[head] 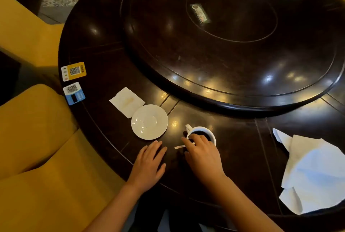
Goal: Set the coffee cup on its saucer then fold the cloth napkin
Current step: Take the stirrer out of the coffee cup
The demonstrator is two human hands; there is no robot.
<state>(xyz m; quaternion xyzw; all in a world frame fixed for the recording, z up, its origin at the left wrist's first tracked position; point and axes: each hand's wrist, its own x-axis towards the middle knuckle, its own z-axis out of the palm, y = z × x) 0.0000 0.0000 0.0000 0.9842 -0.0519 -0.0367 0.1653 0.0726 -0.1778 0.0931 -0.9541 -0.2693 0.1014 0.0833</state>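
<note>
1. Two bare hands at the near table edge. Left hand (149, 164) lies flat on the dark round table (112, 75), fingers spread, palm down, holding nothing.
2. Right hand (202, 154) reaches over the near side of the coffee cup (202, 132), fingers draped on its rim and wall. Touching for sure; whether the grip is actually closed on it, cannot tell, since the fingertips hide the contact.
3. A thin white stick (179, 146) lies on the table just beside the right fingers; could be a stirrer or sugar sachet, too small to say.
4. Cup is white, full of dark coffee, standing upright on the bare table, handle pointing away and left. Not yet on its saucer.
5. Saucer (149, 122) is empty, to the left of the cup and near it, not touching it.
6. Judgement: the step in hand is grasping the cup. To do it well, get a firm hold by the handle or wall, lift straight, keep it level because it is full, carry it left and set it in the saucer's centre well.
7. Cloth napkin (313, 174) lies rumpled and unfolded at the right, well apart from the cup.
8. A folded paper napkin (127, 102) sits just behind the saucer, which overlaps its corner.
9. Two QR cards (73, 82) sit at the left edge; the lazy Susan (233, 41) is farthest.
</note>
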